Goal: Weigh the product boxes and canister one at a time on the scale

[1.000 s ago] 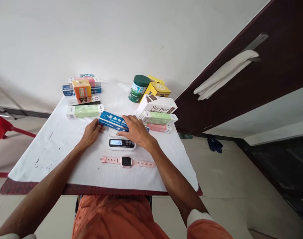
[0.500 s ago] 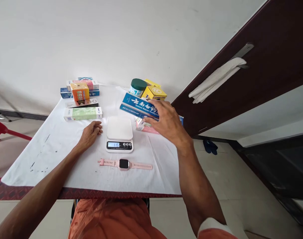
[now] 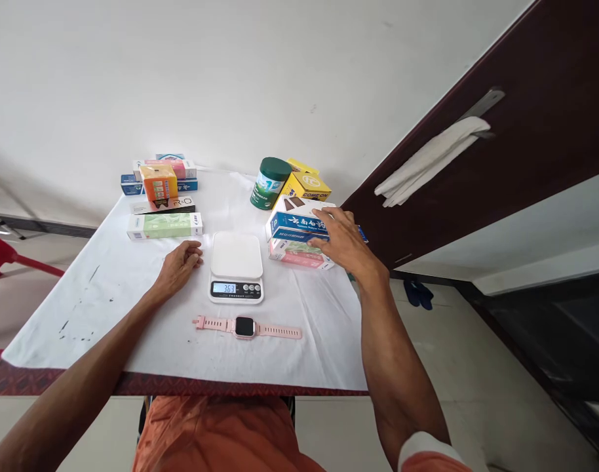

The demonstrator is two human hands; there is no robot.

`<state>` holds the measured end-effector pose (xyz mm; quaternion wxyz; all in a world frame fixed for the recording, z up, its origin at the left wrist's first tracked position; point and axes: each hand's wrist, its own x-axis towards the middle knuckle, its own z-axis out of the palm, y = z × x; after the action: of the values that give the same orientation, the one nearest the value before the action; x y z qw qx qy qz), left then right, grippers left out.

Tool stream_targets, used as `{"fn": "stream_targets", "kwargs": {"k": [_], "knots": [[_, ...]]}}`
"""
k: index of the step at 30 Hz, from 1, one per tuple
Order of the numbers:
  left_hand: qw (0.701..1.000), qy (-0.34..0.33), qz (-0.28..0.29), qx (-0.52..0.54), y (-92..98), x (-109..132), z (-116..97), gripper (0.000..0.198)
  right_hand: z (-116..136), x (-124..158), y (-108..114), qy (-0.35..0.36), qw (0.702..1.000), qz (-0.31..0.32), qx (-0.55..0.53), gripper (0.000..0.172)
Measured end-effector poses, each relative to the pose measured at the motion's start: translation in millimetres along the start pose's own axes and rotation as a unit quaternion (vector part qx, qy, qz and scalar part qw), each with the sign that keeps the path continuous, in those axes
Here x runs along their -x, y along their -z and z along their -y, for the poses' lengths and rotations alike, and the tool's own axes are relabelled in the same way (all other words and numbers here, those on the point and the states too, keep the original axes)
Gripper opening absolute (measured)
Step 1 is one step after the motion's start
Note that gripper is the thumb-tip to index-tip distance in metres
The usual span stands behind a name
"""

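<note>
My right hand (image 3: 343,241) grips the right part of a blue toothpaste box (image 3: 297,224), thumb on its front and fingers over its top. That box rests on a pink and white box (image 3: 302,254). Loosely curled and holding nothing, my left hand (image 3: 180,262) lies on the cloth left of a white kitchen scale (image 3: 237,255). Nothing sits on the scale's plate; its display seems to read 363. A pink-strapped watch (image 3: 245,326) lies in front of the scale.
Several boxes stand at the back left, among them a green one (image 3: 166,225) and an orange pack (image 3: 158,183). A green tin (image 3: 270,183) and a yellow box (image 3: 307,186) stand behind the blue box. A white towel (image 3: 432,160) hangs from the door handle.
My right hand has moved slightly right and lowered the blue box onto the pink one, turning it. The scale's reading has changed from 115. My left hand has stayed in place.
</note>
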<state>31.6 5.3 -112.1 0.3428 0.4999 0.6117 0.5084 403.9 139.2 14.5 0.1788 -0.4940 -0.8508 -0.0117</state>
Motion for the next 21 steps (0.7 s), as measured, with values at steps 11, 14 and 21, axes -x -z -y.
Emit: {"fn": "stream_targets", "kwargs": {"k": [11, 14, 21], "knots": [[1.000, -0.018, 0.001, -0.018, -8.0, 0.9, 8.1, 0.030, 181.6, -62.0, -36.8, 0.215, 0.966, 0.072, -0.120, 0.034], [0.999, -0.034, -0.005, -0.031, -10.4, 0.2, 11.9, 0.026, 233.9, -85.3, -69.6, 0.233, 0.957, 0.149, -0.090, 0.035], [0.997, -0.055, -0.008, -0.053, -13.2, -0.6, 13.6, 0.028, 290.9, -116.9, -122.3, 0.240, 0.945, 0.223, 0.000, 0.067]]}}
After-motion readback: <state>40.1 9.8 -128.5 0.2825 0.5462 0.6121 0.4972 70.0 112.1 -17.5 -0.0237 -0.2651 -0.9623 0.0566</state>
